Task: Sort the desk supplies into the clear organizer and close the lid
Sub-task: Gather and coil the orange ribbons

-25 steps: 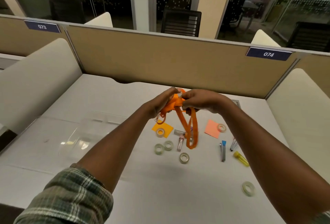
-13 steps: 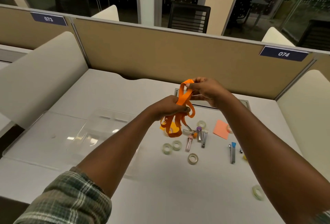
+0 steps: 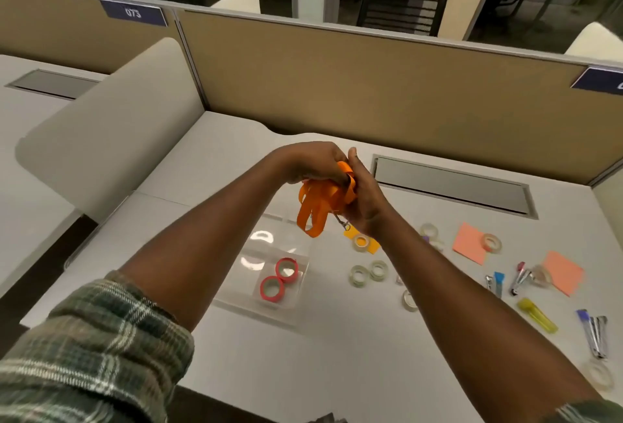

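Both hands hold a bundled orange lanyard (image 3: 318,205) above the desk, its loops and metal clip hanging down. My left hand (image 3: 312,161) grips the bundle from the top left and my right hand (image 3: 362,195) clasps it from the right. Just below them lies the clear organizer (image 3: 236,303), open, with two red tape rolls (image 3: 279,278) in its near right compartment. Several clear tape rolls (image 3: 367,273), pink sticky notes (image 3: 470,242) and an orange sticky note (image 3: 369,247) lie on the desk to the right.
Nail clippers (image 3: 596,338), a yellow tube (image 3: 537,316) and small clips (image 3: 494,282) lie at the right. A grey cable tray (image 3: 451,183) is set in the desk behind. Tan partition panels (image 3: 337,78) wall the back, a rounded divider (image 3: 111,132) the left.
The lanyard has been gathered from long hanging loops into a tighter bundle between both hands. The view has shifted left, and the organizer with its red tape rolls now shows.
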`<state>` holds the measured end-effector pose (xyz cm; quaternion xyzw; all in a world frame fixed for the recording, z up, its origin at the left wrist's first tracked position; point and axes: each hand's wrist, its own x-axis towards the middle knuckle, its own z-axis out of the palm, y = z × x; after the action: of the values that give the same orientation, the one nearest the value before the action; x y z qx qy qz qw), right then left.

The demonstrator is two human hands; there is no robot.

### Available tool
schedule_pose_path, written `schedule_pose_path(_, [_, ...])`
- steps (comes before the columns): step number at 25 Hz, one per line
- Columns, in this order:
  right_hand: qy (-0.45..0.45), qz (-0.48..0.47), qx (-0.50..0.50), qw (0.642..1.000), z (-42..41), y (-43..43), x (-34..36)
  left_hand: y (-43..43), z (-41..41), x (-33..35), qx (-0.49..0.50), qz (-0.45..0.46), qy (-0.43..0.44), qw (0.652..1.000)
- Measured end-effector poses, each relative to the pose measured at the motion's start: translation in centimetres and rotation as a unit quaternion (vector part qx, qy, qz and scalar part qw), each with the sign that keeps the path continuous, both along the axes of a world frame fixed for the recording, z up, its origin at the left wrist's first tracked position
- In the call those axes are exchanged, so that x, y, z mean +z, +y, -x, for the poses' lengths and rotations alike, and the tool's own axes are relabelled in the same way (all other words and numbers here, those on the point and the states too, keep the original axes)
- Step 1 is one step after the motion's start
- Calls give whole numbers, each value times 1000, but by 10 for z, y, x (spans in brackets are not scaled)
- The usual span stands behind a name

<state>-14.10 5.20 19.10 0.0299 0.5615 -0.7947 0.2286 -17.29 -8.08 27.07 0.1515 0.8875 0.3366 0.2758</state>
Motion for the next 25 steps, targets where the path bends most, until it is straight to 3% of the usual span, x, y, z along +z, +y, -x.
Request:
schedule_pose_path(3, [-95, 144, 9, 985, -2, -26, -29, -22, 1, -26, 59, -51, -17, 997])
schedule_pose_path(8, [-174, 182, -15, 968, 1, -50, -55, -40, 3, -72, 146, -119, -6, 982])
schedule_pose_path(12, [-189, 83, -129, 970, 21, -68, -66, -47, 0, -104, 177, -75, 123, 974])
schedule_pose_path(15, [-195, 0, -208, 959, 34, -74, -83, -54, -5, -130, 188, -62, 171, 965])
schedule_pose_path(22, [-138, -74, -220, 963, 38, -94, -118, -64, -23, -192, 214, -116, 149, 958])
schedule_pose_path(25, [-105, -164, -182, 964, 35, -97, -133, -67, -27, -211, 223, -113, 112, 962])
